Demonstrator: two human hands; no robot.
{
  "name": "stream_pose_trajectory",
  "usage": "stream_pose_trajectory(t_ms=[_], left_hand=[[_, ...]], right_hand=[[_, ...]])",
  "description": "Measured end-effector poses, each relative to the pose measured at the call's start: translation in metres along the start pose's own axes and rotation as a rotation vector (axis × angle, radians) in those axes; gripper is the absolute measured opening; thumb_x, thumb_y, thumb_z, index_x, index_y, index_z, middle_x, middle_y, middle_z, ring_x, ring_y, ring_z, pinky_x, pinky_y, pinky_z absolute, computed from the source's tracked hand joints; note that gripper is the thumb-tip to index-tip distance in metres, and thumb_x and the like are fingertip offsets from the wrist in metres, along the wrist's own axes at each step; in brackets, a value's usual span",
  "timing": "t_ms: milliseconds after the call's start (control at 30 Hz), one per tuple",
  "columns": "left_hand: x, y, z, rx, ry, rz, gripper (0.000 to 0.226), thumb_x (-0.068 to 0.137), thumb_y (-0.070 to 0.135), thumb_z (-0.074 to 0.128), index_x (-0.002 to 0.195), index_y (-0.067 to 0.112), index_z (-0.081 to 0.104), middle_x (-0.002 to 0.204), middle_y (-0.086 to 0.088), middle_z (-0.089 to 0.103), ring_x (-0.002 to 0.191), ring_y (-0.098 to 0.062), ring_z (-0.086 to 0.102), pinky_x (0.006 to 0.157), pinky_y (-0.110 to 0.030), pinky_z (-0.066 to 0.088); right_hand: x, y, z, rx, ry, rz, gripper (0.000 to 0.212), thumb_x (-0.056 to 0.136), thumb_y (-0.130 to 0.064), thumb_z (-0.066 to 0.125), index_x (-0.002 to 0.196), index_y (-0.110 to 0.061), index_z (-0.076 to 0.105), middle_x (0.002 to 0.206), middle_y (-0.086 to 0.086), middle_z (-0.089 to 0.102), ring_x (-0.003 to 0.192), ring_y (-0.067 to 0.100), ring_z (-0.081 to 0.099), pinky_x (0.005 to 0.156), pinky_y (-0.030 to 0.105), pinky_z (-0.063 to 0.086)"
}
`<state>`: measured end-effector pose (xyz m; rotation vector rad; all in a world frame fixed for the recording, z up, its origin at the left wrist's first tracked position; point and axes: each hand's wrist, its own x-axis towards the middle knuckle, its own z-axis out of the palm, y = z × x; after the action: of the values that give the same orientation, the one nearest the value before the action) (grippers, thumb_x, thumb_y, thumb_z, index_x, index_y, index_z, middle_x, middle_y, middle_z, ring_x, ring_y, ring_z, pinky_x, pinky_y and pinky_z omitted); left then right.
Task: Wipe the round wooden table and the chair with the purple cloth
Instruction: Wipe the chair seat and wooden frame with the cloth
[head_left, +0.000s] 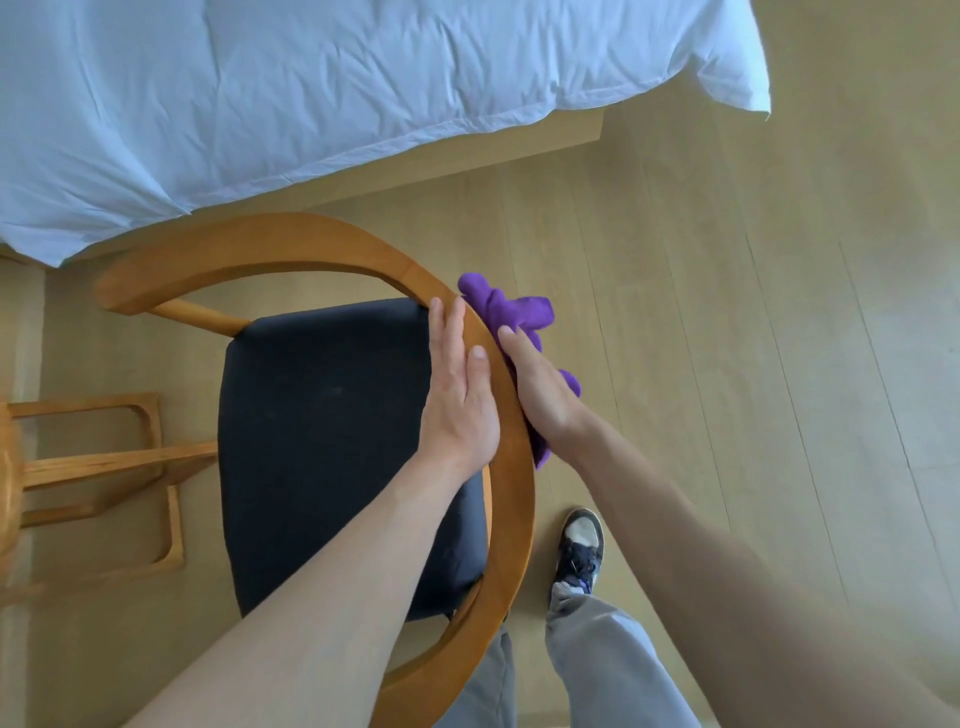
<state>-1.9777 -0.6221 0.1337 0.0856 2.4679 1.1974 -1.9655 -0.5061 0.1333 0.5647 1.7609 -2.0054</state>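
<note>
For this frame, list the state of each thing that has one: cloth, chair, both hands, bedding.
Purple cloth: bunched, pressed against the rail's outer side.
Curved wooden chair rail: upright, being wiped.
Black chair seat: unoccupied.
Right hand: pressing the cloth, fingers extended.
Left hand: flat on the rail, holding nothing.
White bed sheet: wrinkled, overhanging the bed.

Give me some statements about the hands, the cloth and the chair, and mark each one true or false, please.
1. The right hand presses the purple cloth on the outer side of the chair's curved wooden backrest. True.
2. The left hand grips the cloth. False: it lies flat on the backrest, without cloth.
3. The chair seat is white. False: it is dark.
4. A white sheet hangs beyond the chair. True.
5. Both feet are bare. False: one sneaker shows.
</note>
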Motion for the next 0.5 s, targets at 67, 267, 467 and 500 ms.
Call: stream_pose_trajectory(t_ms=[67,267,467,500], left_hand=[[-0.001,0.000,0.000,0.011,0.014,0.013,0.056,0.110,0.044,0.017,0.164,0.033,0.006,0.170,0.016,-0.013,0.153,0.003,0.000,0.106,0.002,0.011],[-0.003,-0.001,0.000,0.036,0.017,0.026,0.055,0.110,0.045,0.016,0.163,0.035,0.005,0.170,0.018,-0.013,0.148,0.010,-0.004,0.108,-0.002,0.007],[0.002,-0.008,0.003,-0.044,0.022,0.017,0.055,0.109,0.047,0.018,0.163,0.038,0.007,0.168,0.022,-0.013,0.152,0.008,0.000,0.121,-0.020,0.015],[0.002,-0.009,0.004,-0.050,0.019,0.010,0.053,0.111,0.046,0.020,0.162,0.040,0.007,0.168,0.023,-0.011,0.152,0.008,0.003,0.122,-0.026,0.019]], right_hand=[[-0.031,0.010,0.000,0.048,0.003,-0.080,0.044,0.107,-0.048,0.033,0.150,-0.043,0.039,0.142,-0.036,0.051,0.132,-0.017,0.042,0.108,0.011,0.036],[-0.119,0.036,0.013,0.017,0.009,-0.135,0.027,0.104,-0.045,0.042,0.118,-0.026,0.055,0.117,-0.012,0.060,0.117,0.014,0.053,0.103,0.035,0.045],[-0.070,0.010,-0.005,-0.314,0.173,-0.400,0.031,0.108,-0.012,0.039,0.090,-0.033,0.055,0.101,-0.024,0.052,0.106,0.008,0.048,0.099,0.029,0.033],[-0.056,0.009,-0.003,-0.311,0.181,-0.396,0.029,0.106,-0.011,0.042,0.101,-0.031,0.061,0.110,-0.026,0.051,0.112,0.004,0.048,0.102,0.027,0.031]])
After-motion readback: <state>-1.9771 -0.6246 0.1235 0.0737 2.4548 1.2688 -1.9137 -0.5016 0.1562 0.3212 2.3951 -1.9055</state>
